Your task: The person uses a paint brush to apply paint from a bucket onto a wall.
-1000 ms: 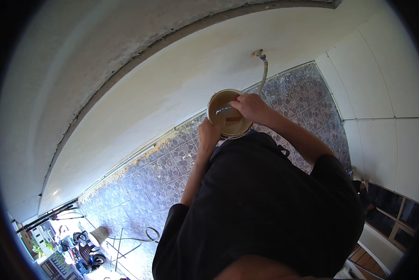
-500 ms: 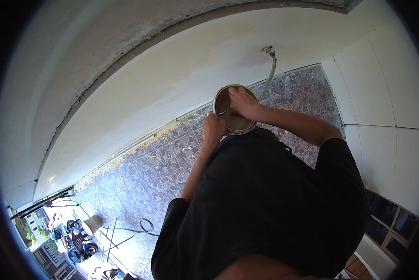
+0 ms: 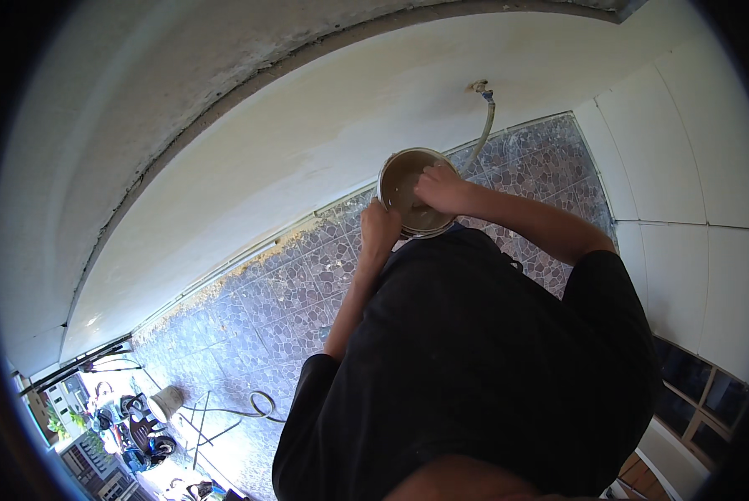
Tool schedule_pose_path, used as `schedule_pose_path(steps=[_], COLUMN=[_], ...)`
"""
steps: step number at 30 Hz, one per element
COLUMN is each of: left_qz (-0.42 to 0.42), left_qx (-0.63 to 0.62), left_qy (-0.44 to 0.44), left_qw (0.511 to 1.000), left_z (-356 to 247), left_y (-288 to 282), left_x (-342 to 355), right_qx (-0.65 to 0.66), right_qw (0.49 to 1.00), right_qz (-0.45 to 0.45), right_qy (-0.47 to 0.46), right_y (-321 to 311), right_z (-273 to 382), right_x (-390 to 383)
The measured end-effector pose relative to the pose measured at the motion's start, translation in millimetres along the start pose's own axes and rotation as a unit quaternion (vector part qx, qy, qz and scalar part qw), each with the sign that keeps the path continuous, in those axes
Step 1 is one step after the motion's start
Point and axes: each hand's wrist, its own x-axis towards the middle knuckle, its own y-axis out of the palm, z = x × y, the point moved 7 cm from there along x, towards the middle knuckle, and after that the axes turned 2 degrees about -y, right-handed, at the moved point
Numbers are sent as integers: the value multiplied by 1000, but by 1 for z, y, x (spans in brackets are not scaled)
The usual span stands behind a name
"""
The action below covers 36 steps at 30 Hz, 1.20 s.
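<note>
A round bucket (image 3: 397, 169) with a pale rim and murky, brownish inside is tipped toward me in front of my body, beside the wall. On its near left rim, my left hand (image 3: 379, 227) is closed, thumb side toward the inside. My right hand (image 3: 441, 189) reaches over the right rim into the bucket with its fingers curled. What those fingers grip, if anything, is hidden behind the hand. Small light glints show on the surface inside, which looks like liquid.
A wall tap (image 3: 479, 88) with a hose (image 3: 485, 129) hangs beyond the bucket. Patterned tiles (image 3: 291, 288) cover the floor along the cream wall (image 3: 249, 175). At lower left are a whitish bucket (image 3: 166, 403), a looped hose (image 3: 262, 404) and a motorbike (image 3: 146, 451).
My right hand has moved down and slightly right inside the bucket, away from its far wall. My left hand keeps its hold on the rim, and the bucket has barely shifted.
</note>
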Motion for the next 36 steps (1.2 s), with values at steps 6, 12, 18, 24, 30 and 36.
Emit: schedule_pose_path(steps=[6,12,18,24,30,36], left_qz=[-16,3,3,1,-10,-5], left_qx=[12,-1,16,29,19,33], left_qy=[19,-1,-15,-14,-5,-15], left_qw=[1000,1000,1000,999,1000,999], left_z=[6,6,18,10,19,30], left_y=[1,1,2,-1,3,8], left_x=[5,8,13,11,15,19], right_qx=[341,422,433,478,479,459], right_qw=[936,897,883,871,854,849], right_qz=[9,31,17,-38,-102,-150], right_qy=[89,131,179,111,178,215], right_y=[4,23,-13,-15,-25,-33], right_z=[-23,-16,-27,-15,-18,-10], right_x=[0,-10,-14,-26,-40,-48])
